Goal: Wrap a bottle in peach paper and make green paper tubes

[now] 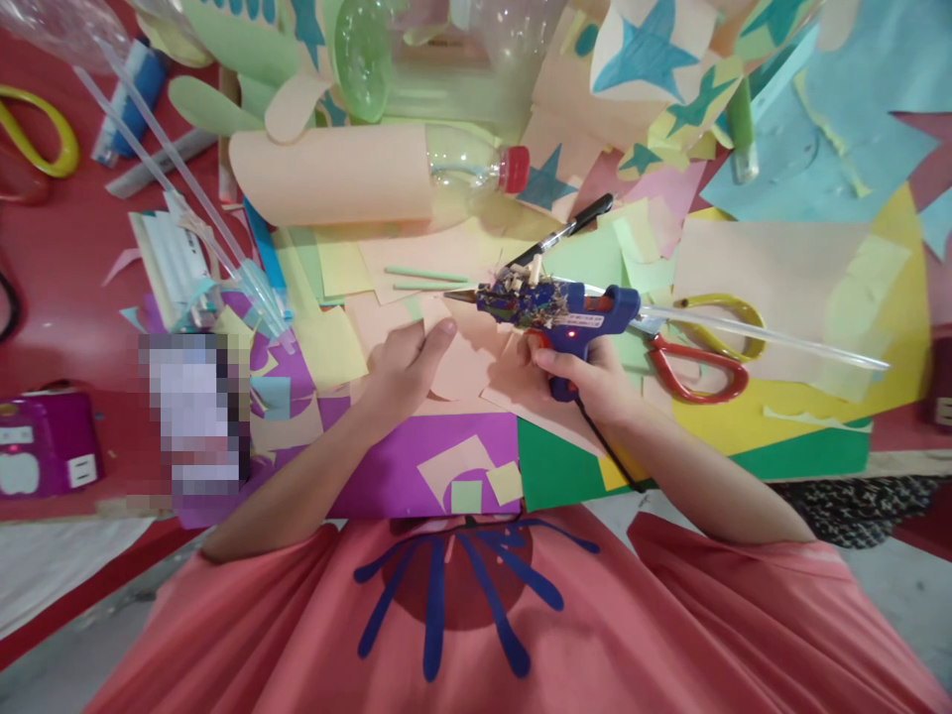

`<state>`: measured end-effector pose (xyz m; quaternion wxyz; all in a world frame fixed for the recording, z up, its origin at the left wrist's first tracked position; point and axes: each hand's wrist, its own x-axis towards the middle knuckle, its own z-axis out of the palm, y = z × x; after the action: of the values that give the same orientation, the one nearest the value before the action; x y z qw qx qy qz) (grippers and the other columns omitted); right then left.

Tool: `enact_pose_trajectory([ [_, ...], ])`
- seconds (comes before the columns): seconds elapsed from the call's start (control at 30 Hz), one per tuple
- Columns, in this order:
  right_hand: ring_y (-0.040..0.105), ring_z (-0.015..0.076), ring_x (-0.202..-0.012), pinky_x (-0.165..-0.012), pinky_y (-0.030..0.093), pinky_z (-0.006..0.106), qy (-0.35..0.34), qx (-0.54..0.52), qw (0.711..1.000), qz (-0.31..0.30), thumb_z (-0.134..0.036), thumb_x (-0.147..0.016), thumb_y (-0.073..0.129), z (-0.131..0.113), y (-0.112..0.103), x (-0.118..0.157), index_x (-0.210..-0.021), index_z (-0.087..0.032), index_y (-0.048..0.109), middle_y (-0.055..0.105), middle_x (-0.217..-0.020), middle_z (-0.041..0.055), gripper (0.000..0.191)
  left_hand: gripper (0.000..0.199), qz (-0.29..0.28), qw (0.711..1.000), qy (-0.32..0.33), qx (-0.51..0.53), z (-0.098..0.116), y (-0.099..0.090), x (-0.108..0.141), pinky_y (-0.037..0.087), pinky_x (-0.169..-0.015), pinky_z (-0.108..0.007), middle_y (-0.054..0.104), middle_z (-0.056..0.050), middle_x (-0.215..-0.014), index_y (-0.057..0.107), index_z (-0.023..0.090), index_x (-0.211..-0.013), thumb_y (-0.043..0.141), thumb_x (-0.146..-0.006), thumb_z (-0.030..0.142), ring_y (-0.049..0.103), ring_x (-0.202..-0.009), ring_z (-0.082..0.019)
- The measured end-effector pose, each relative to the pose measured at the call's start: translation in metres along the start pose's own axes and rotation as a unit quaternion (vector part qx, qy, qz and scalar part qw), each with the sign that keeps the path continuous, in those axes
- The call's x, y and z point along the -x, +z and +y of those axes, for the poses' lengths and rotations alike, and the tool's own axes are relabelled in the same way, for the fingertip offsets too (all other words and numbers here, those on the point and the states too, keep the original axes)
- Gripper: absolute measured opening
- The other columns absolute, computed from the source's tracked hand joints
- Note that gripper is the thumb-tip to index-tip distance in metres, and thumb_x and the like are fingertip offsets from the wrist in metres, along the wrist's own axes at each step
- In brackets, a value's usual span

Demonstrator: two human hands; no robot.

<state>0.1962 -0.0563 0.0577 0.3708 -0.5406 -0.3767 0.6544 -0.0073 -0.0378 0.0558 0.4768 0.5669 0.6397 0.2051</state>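
Note:
My right hand (595,382) is wrapped round the handle of a blue hot glue gun (576,307). Its nozzle points left, a small red light glows on its side, and a long clear glue stick (780,337) sticks out of the back. Dried bits crust the front of its body. Just below the nozzle, my left hand (406,367) pinches a peach paper piece (457,362) between thumb and fingers. Two thin green paper strips (425,278) lie beyond the nozzle. Right of the gun rest scissors (699,372) with one red and one yellow handle loop.
A bottle (465,169) with a red cap, wrapped in peach paper, lies at the back. Behind the gun is a black pen (561,233). A blurred phone (197,416) and a purple box (49,441) sit left. Star drawings (647,50) and paper scraps cover the table.

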Motion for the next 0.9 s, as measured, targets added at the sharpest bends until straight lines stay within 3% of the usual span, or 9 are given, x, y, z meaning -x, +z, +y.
enact_pose_trajectory([
  [0.63,0.047,0.0068,-0.044,-0.041,0.039,0.023,-0.019,0.014,1.000,-0.013,-0.036,-0.071,0.067,-0.0048,-0.0037,0.0006,-0.066,-0.020,0.055,0.059,-0.066,-0.0015,0.020,0.044,0.004,0.996,-0.002,0.092,0.0100,-0.0023,-0.0007,0.042,-0.053,-0.026,0.056,-0.002,-0.057,0.050,0.019,-0.060,0.045,-0.081,0.057,0.057,-0.059,-0.016],
  [0.9,0.046,0.0069,-0.043,-0.039,0.036,0.023,-0.010,0.015,0.999,0.029,-0.036,-0.067,0.068,-0.0029,-0.0063,0.0001,-0.066,-0.019,0.054,0.058,-0.063,-0.0022,0.022,0.048,0.013,0.992,0.002,0.126,0.0075,-0.0030,-0.0020,0.047,-0.054,-0.026,0.065,-0.004,-0.062,0.058,0.018,-0.066,0.049,-0.079,0.063,0.063,-0.063,-0.019],
])
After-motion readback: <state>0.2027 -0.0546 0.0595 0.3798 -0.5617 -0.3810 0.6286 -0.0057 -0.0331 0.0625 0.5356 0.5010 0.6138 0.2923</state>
